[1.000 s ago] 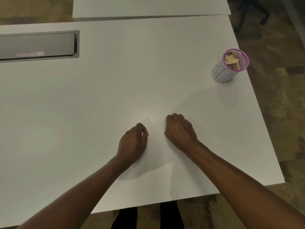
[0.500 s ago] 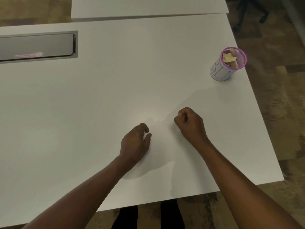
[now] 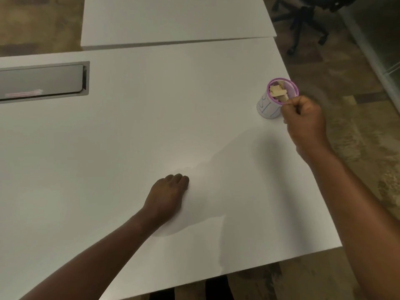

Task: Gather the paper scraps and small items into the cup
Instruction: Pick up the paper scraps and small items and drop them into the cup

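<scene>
Cup (image 3: 273, 101) of paper scraps (image 3: 278, 91) sits just beyond the clenched right hand (image 3: 303, 118); left hand (image 3: 167, 194) curled on bench (image 3: 151, 126).

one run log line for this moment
right hand: closed at cup rim | left hand: resting on table | cup: holds paper scraps

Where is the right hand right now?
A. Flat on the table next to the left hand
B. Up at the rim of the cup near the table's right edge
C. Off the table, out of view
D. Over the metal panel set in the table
B: the right hand, closed in a fist, is at the rim of the cup, which holds paper scraps, while the left hand rests mid-table.
</scene>
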A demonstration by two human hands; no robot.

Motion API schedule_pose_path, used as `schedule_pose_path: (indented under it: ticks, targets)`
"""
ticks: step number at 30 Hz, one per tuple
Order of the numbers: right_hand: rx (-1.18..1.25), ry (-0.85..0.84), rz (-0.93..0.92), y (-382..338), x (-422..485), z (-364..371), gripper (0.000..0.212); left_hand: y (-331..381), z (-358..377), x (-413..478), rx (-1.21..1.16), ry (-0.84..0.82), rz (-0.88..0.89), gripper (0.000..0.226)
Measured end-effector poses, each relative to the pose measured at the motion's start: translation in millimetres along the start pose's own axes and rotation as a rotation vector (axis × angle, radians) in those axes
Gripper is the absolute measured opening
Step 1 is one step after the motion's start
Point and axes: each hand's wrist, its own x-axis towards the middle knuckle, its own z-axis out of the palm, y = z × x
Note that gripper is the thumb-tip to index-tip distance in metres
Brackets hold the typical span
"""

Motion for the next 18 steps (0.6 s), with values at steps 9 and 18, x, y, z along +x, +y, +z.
schedule_pose_path:
  ticks: [9, 18]
  targets:
    - [-0.372, -0.037, -0.045, 2.7, 83.1, -6.9, 0.014, -17.7, 0.2, 15.0, 0.213, -0.055, 0.334, 0.021]
    - [-0.706, -0.139, -0.137, 9.2, 95.2, 9.9, 0.015, -21.6, -3.7, 30.9, 0.082, -0.178, 0.274, 0.011]
